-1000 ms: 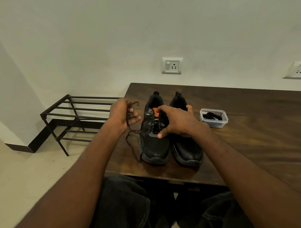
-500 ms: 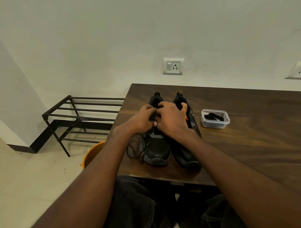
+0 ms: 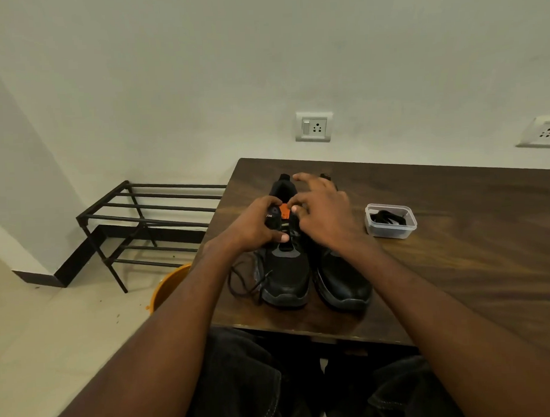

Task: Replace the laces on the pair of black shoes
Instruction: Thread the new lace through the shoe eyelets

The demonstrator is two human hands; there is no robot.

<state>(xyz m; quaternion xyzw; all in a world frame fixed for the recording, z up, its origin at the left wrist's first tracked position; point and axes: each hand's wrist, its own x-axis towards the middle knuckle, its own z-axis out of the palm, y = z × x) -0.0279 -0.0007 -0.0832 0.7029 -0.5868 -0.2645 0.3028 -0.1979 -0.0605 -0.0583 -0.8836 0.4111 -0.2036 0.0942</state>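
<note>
Two black shoes stand side by side on the dark wooden table, toes toward me. My left hand grips the left shoe at its upper side, thumb lying across the lacing area. My right hand hovers over the collars of both shoes with fingers spread, its thumb tip by the orange tag on the left shoe's tongue. Whether it pinches a lace I cannot tell. The right shoe is partly hidden under that hand. A loose dark lace trails from the left shoe onto the table.
A small clear plastic box holding black laces sits on the table right of the shoes. A black metal shoe rack stands on the floor to the left. An orange bucket peeks out beside the table's left edge.
My left hand came in from the left, where it held up the lace, and now grips the left shoe. My right hand has lifted slightly and spread its fingers.
</note>
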